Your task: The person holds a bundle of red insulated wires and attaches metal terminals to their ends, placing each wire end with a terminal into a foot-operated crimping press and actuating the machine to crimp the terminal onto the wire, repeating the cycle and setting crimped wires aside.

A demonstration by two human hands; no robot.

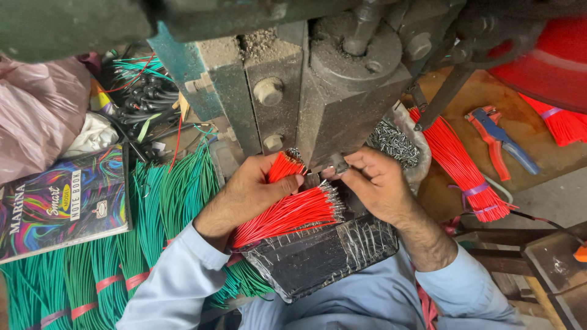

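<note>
Seen from above, the left hand (247,186) grips a bunch of red wires (287,211) resting on a black tray (324,256). The right hand (376,183) pinches something small, too tiny to identify, beneath a grey press machine (318,91). Green wire bundles (92,269) lie at left.

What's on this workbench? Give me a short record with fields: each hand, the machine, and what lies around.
left hand: left hand grips a bundle of short red wires
right hand: right hand pinches something small at the grimy grey metal press; too small to tell
under hands: black tape-wrapped tray
left side: bundles of green wires, colourful notebook
right side: tied red wire bundle, blue-and-red hand tool
</note>
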